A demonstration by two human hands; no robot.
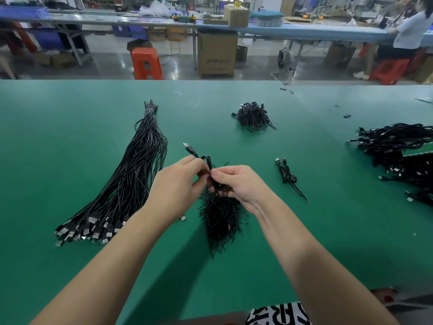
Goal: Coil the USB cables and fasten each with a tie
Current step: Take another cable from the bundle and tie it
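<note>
Both hands met above the green matted surface (70, 137), pinching the same thing. The left hand (178, 184) gripped a coiled black USB cable (207, 161), whose silver plug (186, 145) jutted up and away past the left fingertips. The right hand (236, 184), thumb and forefinger closed, pinched a thin black wire tie at the coil's waist; it also seemed to clutch a spare bunch of ties (220, 221) trailing below its palm. The coil's long axis ran away from the wrists, so the twist probably fell to the right hand. Both forearms angled inward.
</note>
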